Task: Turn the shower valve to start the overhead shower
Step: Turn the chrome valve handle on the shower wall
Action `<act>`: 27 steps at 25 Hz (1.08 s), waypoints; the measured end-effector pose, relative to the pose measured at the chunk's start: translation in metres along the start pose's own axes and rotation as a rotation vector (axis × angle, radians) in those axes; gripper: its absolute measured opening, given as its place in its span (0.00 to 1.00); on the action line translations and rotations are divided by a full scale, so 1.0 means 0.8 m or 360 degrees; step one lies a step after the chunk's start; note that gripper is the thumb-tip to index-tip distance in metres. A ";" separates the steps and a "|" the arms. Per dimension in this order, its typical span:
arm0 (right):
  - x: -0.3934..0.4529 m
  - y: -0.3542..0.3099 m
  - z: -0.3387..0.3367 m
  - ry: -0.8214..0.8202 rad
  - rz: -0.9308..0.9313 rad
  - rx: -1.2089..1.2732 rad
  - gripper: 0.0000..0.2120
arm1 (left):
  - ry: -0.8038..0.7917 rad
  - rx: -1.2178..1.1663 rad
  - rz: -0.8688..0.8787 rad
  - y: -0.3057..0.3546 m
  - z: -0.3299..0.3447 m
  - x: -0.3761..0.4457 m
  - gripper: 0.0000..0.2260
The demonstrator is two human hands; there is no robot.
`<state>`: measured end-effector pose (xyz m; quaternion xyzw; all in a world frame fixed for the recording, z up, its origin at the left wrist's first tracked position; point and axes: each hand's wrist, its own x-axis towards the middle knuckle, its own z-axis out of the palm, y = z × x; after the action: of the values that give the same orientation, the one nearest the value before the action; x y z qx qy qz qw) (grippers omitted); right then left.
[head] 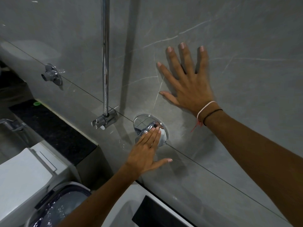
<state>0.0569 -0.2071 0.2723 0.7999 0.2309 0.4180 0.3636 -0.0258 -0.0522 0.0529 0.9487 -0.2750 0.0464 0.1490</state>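
The shower valve (142, 122) is a round chrome plate on the grey tiled wall with a chrome lever handle (150, 126) at its middle. My left hand (146, 153) reaches up to it with flat, straight fingers; the fingertips rest on the lever and cover the plate's lower part, the thumb spread to the right. It does not grip the lever. My right hand (188, 81) lies flat on the wall above and right of the valve, fingers spread, two thin cords around the wrist.
A chrome riser pipe (105, 54) runs up the wall to the left of the valve, ending in a bracket (105, 120). Further left is a chrome wall outlet (51, 74). Below are a white toilet cistern (24, 169), a bucket of water (54, 210) and a dark ledge (54, 128).
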 end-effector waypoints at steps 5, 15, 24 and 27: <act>0.001 0.000 0.002 -0.0001 -0.0010 0.0015 0.45 | 0.0056 0.0011 0.0017 -0.003 0.003 -0.001 0.50; 0.002 0.002 -0.003 -0.0013 -0.0010 0.0016 0.45 | 0.0136 -0.0019 -0.0050 0.011 -0.033 -0.009 0.47; 0.064 -0.022 -0.060 0.0039 0.0104 0.0361 0.43 | 0.0483 0.0432 -0.0463 -0.070 -0.180 -0.097 0.47; 0.112 -0.030 -0.094 0.0054 0.0129 0.0464 0.42 | 0.0534 0.0580 -0.0606 -0.098 -0.234 -0.140 0.47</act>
<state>0.0413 -0.1026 0.3279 0.8457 0.2628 0.4077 0.2224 -0.0799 0.1255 0.1918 0.9734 -0.0510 0.2220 0.0259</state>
